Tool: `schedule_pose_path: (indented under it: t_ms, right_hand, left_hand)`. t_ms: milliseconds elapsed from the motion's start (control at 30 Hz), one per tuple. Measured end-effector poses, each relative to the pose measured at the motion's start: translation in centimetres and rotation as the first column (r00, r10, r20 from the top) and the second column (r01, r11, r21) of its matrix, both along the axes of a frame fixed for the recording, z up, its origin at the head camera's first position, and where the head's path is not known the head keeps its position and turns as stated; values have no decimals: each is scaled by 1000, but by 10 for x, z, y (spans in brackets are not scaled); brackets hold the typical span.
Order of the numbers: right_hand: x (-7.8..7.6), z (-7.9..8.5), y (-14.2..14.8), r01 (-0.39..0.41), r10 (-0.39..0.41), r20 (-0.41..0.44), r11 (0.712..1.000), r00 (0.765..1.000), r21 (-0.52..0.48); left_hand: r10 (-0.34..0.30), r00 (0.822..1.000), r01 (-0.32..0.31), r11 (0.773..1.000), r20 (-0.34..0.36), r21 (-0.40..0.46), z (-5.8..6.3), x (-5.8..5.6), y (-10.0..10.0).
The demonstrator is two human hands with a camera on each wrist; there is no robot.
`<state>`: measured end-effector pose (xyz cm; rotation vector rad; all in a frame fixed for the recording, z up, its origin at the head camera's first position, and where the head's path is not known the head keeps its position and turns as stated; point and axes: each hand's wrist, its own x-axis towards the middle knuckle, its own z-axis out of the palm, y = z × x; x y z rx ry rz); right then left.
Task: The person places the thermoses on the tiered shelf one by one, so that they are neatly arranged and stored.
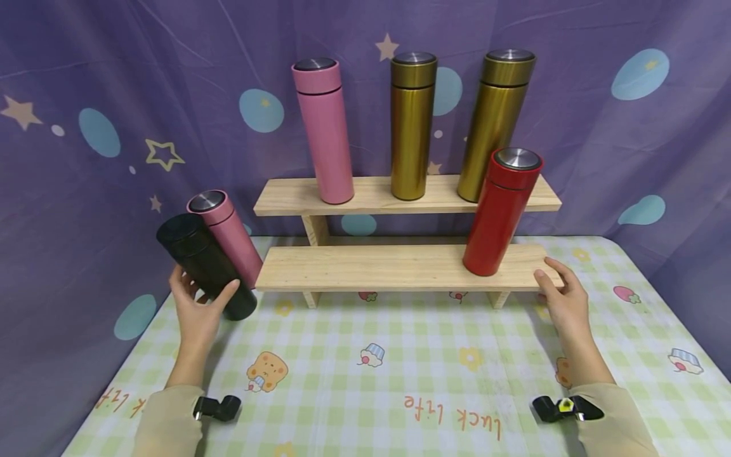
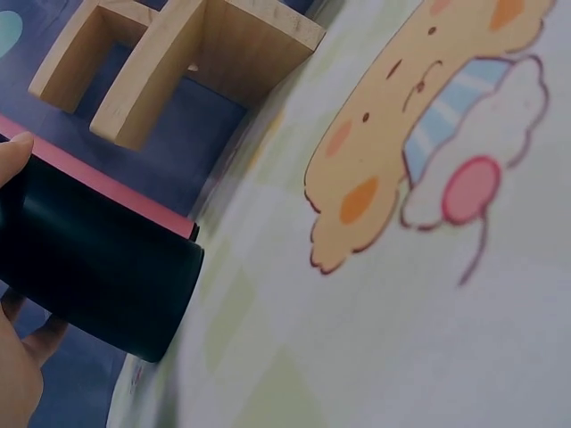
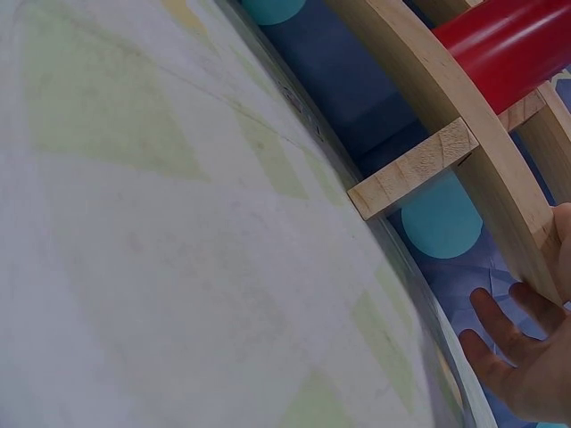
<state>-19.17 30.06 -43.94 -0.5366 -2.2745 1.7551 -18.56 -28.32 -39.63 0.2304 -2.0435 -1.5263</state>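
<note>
On the left, my left hand grips a black thermos bottle low on its body, thumb on one side and fingers on the other. In the left wrist view the bottle's base is close to the tablecloth; I cannot tell if it touches. Right behind it stands a pink thermos bottle, partly hidden. My right hand holds the right end of the two-tier wooden shelf, thumb at the lower board's edge. Some of its fingers spread below the board. Near that hand, a red thermos bottle stands on the lower board.
Along the upper board stand a pink bottle, a gold bottle and a second gold bottle. A green checked tablecloth covers the table. Behind hangs a purple curtain with stars and blue shapes.
</note>
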Motion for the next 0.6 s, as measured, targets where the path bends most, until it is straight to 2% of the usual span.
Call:
schedule_pose_path:
  t_ms: [400,600]
  right_hand:
    - [-1,2,0,3,-3,11,1000,1000,2]
    - [-1,0,0,5,-5,12,1000,1000,14]
  left_hand:
    - [45,998,-45,999,-37,6,0,0,3]
    - [71,997,-71,997,-28,5,-18,-10,-10]
